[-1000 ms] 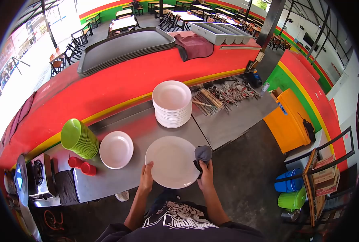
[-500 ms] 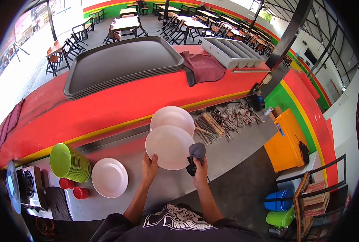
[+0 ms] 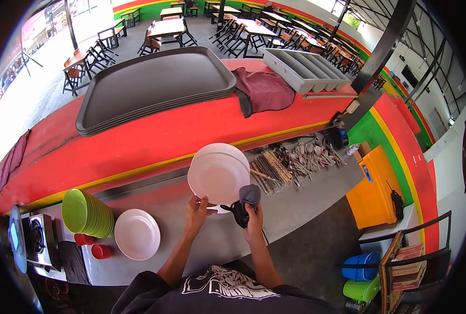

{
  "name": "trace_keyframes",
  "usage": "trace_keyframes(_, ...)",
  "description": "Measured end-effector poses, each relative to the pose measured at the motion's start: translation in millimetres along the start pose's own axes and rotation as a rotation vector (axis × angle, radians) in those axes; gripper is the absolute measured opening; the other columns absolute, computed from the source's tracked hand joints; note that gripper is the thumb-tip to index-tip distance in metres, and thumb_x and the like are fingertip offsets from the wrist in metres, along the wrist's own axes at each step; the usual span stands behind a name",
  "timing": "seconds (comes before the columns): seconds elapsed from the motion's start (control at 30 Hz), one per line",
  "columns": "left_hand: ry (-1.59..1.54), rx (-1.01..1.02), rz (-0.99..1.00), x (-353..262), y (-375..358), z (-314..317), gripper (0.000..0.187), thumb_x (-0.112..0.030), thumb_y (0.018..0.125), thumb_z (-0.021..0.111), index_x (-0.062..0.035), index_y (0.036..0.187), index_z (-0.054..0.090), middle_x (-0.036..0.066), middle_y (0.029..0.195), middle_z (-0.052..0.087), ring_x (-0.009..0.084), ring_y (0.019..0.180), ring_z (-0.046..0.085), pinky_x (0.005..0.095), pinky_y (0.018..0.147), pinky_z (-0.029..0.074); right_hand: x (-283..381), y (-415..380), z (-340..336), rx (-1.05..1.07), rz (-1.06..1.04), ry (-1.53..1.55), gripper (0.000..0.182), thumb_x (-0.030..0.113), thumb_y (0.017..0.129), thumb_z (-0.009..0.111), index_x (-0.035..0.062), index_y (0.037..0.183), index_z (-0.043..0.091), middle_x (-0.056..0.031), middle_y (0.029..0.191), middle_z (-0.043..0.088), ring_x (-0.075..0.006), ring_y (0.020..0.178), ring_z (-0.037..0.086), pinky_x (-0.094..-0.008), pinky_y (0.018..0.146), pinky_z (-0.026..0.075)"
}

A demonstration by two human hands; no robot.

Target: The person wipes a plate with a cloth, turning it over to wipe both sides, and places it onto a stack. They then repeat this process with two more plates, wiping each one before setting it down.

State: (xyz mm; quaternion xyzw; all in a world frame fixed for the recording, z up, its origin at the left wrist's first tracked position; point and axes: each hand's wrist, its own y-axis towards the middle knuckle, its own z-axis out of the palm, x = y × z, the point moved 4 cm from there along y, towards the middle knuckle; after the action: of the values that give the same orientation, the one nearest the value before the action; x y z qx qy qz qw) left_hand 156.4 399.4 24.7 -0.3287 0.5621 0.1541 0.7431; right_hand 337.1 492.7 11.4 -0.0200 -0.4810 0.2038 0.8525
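Observation:
A white plate (image 3: 219, 180) is in front of me, overlapping another white plate (image 3: 228, 148) whose rim shows behind it. My left hand (image 3: 195, 213) is closed at the front plate's lower left edge, thumb at the rim. A white sliver shows below that rim, between my hands. My right hand (image 3: 254, 219) is closed around a bunched dark grey and black cloth (image 3: 250, 194), close to the plate's lower right edge. Another white plate (image 3: 137, 234) lies on the steel counter (image 3: 175, 243) to the left.
Stacked green plates (image 3: 86, 212) and red cups (image 3: 101, 251) stand left, near a gas stove (image 3: 40, 239). Chopsticks (image 3: 269, 170) and loose cutlery (image 3: 311, 154) lie right. Brown trays (image 3: 157, 86), a maroon cloth (image 3: 264, 90) and a grey cutlery holder (image 3: 306, 70) rest on the red ledge (image 3: 154, 149).
The front plate has shifted up and away from me, now covering more of the plate behind it. My right hand and the cloth have moved slightly left and lower at the plate's edge.

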Motion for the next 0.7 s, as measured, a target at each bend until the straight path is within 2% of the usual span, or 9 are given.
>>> trace_keyframes(0.13, 0.018, 0.012, -0.014, 11.5, -14.2, 7.9, 0.028, -0.026, 0.101, 0.053, 0.0019, 0.106, 0.053, 0.023, 0.102, 0.072, 0.0259, 0.078, 0.074, 0.0294, 0.066, 0.056, -0.4, -9.9, -2.3, 0.054, 0.073, 0.024, 0.042, 0.016, 0.091, 0.069, 0.0030, 0.128, 0.052, -0.0071, 0.118, 0.062, -0.0157, 0.105, 0.061, -0.0289, 0.092, 0.047)
trace_keyframes(0.27, 0.081, 0.016, -0.034, 22.8, -42.1, 14.9, 0.024, -0.024, 0.101, 0.054, -0.0008, 0.107, 0.055, 0.020, 0.103, 0.072, 0.0237, 0.079, 0.073, 0.0291, 0.068, 0.056, -16.0, -25.6, -28.7, 0.100, 0.126, -0.030, 0.039, 0.014, 0.093, 0.066, 0.0022, 0.127, 0.052, -0.0083, 0.116, 0.064, -0.0165, 0.103, 0.064, -0.0291, 0.090, 0.050)
trace_keyframes(0.37, 0.024, 0.034, -0.041, 39.3, -67.6, 14.5, 0.030, -0.026, 0.101, 0.055, 0.0030, 0.110, 0.054, 0.019, 0.102, 0.072, 0.0230, 0.079, 0.073, 0.0293, 0.067, 0.056, -29.7, -44.2, -43.5, 0.172, 0.273, -0.043, 0.036, 0.014, 0.095, 0.063, 0.0017, 0.126, 0.053, -0.0090, 0.116, 0.065, -0.0178, 0.104, 0.065, -0.0303, 0.090, 0.051)
trace_keyframes(0.4, 0.067, 0.019, -0.081, 45.2, -77.7, 12.5, 0.027, -0.027, 0.102, 0.054, 0.0000, 0.109, 0.055, 0.020, 0.105, 0.071, 0.0230, 0.082, 0.073, 0.0276, 0.073, 0.055, -44.8, -46.7, -55.4, 0.164, 0.303, -0.064, 0.033, 0.013, 0.096, 0.061, 0.0013, 0.126, 0.053, -0.0096, 0.113, 0.066, -0.0192, 0.102, 0.067, -0.0309, 0.089, 0.052)
trace_keyframes(0.5, 0.016, -0.075, -0.067, 76.5, -103.7, -5.9, 0.031, -0.029, 0.103, 0.054, 0.0011, 0.111, 0.054, 0.018, 0.102, 0.072, 0.0228, 0.080, 0.073, 0.0295, 0.070, 0.055, -64.9, -63.3, -68.0, 0.162, 0.396, -0.068, 0.031, 0.013, 0.097, 0.057, 0.0015, 0.126, 0.053, -0.0117, 0.109, 0.068, -0.0248, 0.094, 0.070, -0.0346, 0.085, 0.056)
trace_keyframes(0.57, 0.008, -0.174, -0.087, 80.1, -131.9, -21.1, 0.030, -0.029, 0.102, 0.055, 0.0003, 0.111, 0.053, 0.018, 0.104, 0.072, 0.0221, 0.082, 0.072, 0.0296, 0.071, 0.055, -68.8, -75.4, -63.4, 0.274, 0.458, -0.039, 0.029, 0.017, 0.098, 0.055, 0.0008, 0.122, 0.055, -0.0130, 0.106, 0.068, -0.0262, 0.091, 0.070, -0.0370, 0.084, 0.057)
trace_keyframes(0.67, -0.117, -0.307, -0.140, 84.8, -164.1, -48.9, 0.031, -0.028, 0.102, 0.056, -0.0004, 0.115, 0.051, 0.017, 0.108, 0.070, 0.0227, 0.090, 0.071, 0.0306, 0.072, 0.055, -75.2, -87.2, -50.1, 0.305, 0.498, -0.030, 0.028, 0.019, 0.099, 0.055, 0.0007, 0.120, 0.055, -0.0127, 0.105, 0.068, -0.0265, 0.089, 0.070, -0.0385, 0.083, 0.058)
trace_keyframes(0.7, -0.115, -0.407, -0.093, 89.5, -171.4, -63.7, 0.032, -0.028, 0.102, 0.056, -0.0006, 0.117, 0.050, 0.017, 0.110, 0.068, 0.0231, 0.091, 0.070, 0.0313, 0.074, 0.055, -73.3, -90.2, -43.9, 0.325, 0.498, -0.029, 0.028, 0.020, 0.099, 0.055, 0.0007, 0.120, 0.055, -0.0126, 0.105, 0.068, -0.0264, 0.088, 0.070, -0.0386, 0.082, 0.058)
